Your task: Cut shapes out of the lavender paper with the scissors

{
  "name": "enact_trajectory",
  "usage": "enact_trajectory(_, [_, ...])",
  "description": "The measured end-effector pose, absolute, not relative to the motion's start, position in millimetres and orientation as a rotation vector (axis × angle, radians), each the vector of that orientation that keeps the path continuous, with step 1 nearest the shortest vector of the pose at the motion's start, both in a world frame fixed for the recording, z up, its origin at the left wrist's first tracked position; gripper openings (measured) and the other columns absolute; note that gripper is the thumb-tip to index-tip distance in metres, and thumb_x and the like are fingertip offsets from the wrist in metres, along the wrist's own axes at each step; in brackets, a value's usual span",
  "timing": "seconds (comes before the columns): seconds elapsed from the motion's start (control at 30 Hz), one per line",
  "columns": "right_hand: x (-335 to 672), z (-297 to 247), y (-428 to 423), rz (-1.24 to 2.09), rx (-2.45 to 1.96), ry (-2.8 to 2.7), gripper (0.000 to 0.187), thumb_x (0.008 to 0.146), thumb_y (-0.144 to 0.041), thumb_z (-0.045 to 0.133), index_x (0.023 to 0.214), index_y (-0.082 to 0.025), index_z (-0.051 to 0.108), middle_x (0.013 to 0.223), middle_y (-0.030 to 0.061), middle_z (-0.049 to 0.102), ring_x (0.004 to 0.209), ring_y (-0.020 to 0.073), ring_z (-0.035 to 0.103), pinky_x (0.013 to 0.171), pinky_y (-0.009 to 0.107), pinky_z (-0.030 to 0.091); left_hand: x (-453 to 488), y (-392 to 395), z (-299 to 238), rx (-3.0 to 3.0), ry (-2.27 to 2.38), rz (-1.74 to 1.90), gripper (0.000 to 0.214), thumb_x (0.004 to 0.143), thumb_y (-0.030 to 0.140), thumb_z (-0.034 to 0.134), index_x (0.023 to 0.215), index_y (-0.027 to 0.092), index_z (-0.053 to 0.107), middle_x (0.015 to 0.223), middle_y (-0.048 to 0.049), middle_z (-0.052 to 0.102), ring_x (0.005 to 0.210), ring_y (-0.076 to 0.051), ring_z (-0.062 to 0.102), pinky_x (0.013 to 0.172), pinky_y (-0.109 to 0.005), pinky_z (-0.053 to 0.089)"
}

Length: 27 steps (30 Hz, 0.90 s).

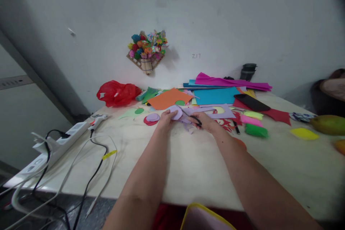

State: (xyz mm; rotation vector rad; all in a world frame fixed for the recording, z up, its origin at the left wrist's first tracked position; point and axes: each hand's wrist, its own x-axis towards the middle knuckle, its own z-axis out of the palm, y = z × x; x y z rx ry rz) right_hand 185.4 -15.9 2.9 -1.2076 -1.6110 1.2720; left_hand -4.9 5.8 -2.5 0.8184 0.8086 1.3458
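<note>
My left hand pinches a piece of lilac paper with a rounded outline. In my right hand is a pair of scissors with black handles, its blades pointing left at the edge of that paper. Whether the blades are apart I cannot tell. Lilac scraps hang below the paper, between my hands. Left of my left hand, lilac paper circles rest on red ones. A lilac sheet with a cut-out opening lies behind my right hand.
A glue gun and a white power strip with trailing cables occupy the left side. Orange and blue sheets lie behind my hands. To the right are a phone, small coloured packets and fruit.
</note>
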Motion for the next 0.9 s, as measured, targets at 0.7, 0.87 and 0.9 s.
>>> enact_trajectory(0.7, [183.9, 8.2, -22.0, 1.360, -1.245, -1.573, 0.035, 0.070, -0.041, 0.078, 0.063, -0.020, 0.052, 0.045, -0.0049, 0.050, 0.036, 0.0066, 0.038, 0.036, 0.022, 0.023, -4.8, 9.1, -4.6, 0.753, 0.796, 1.393, 0.015, 0.072, 0.006, 0.081, 0.083, 0.009, 0.071, 0.080, -0.0103, 0.076, 0.076, -0.021, 0.075, 0.089, -0.041, 0.064])
enact_trajectory(0.87, [182.4, 11.2, -24.6, 1.386, -1.278, -1.529, 0.035, 0.073, -0.043, 0.077, 0.064, -0.020, 0.052, 0.045, -0.0044, 0.052, 0.035, 0.0073, 0.041, 0.037, 0.021, 0.026, -4.4, 7.6, -3.6, 0.781, 0.785, 1.373, 0.015, 0.071, 0.007, 0.082, 0.083, 0.009, 0.072, 0.079, -0.0098, 0.076, 0.070, -0.020, 0.075, 0.081, -0.035, 0.065])
enact_trajectory(0.9, [182.3, 11.4, -25.0, 1.376, -1.284, -1.534, 0.035, 0.072, -0.043, 0.077, 0.065, -0.020, 0.052, 0.045, -0.0043, 0.053, 0.035, 0.0073, 0.041, 0.037, 0.021, 0.025, -4.3, 7.3, -3.5, 0.786, 0.785, 1.370, 0.016, 0.071, 0.007, 0.082, 0.083, 0.009, 0.072, 0.078, -0.0098, 0.077, 0.069, -0.020, 0.075, 0.079, -0.034, 0.065])
